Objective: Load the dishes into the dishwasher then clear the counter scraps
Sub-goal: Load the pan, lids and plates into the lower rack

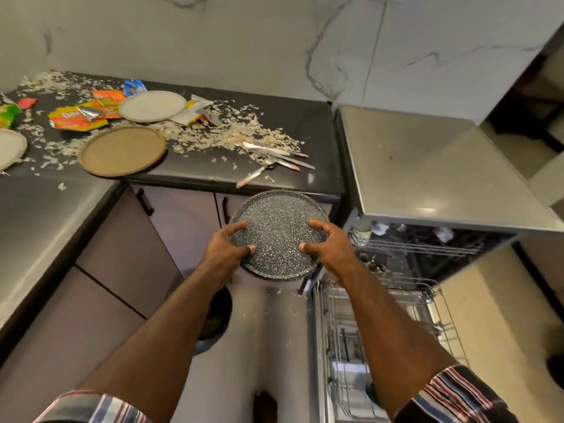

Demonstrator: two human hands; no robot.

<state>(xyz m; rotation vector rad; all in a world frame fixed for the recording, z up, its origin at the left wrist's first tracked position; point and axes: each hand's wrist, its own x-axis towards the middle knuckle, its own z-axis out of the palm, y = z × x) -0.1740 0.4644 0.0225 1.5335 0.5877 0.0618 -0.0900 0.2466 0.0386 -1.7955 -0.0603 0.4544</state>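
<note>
A dark speckled plate hangs in the air below the counter's front edge, held by both hands. My left hand grips its left rim and my right hand its right rim, thumbs on top. The dishwasher stands open at the right, its lower rack pulled out beneath my right arm. On the black counter lie a tan plate, a grey plate, part of a third plate at the left edge, a pile of cutlery and scattered pale scraps.
Snack wrappers lie among the scraps at the back left. A dark bin stands on the floor under my left arm, with scraps scattered on the floor around it. Cabinet doors run under the counter. A marble wall rises behind.
</note>
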